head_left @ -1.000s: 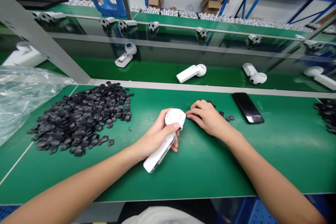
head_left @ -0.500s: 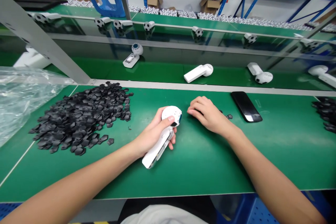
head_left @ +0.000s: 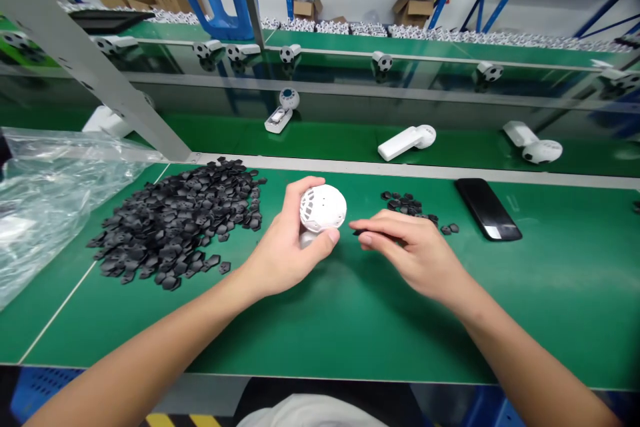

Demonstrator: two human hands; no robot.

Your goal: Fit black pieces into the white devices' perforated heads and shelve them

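A white round-headed device [head_left: 324,207] is held in my left hand [head_left: 287,250], fingers behind it and thumb at its lower edge. The vented round head faces up, and its handle is mostly hidden. Just right of it, my right hand [head_left: 407,243] pinches a small black piece [head_left: 359,232] between thumb and fingertips, apart from the device. Beyond that hand lies a small group of black pieces [head_left: 401,203]. To the left, a large pile of black five-sided pieces [head_left: 175,220] spreads over the green table [head_left: 320,333].
A black phone [head_left: 487,209] lies at the right. Clear plastic [head_left: 65,180] covers the far left. Past a metal rail [head_left: 340,167], white devices [head_left: 407,142] lie on a green belt. A slanted metal post [head_left: 100,67] stands at the left.
The device has turned in my left hand, so its white round face now shows. My right hand now pinches a black piece, and the small group beyond it is uncovered. The view has shifted left.
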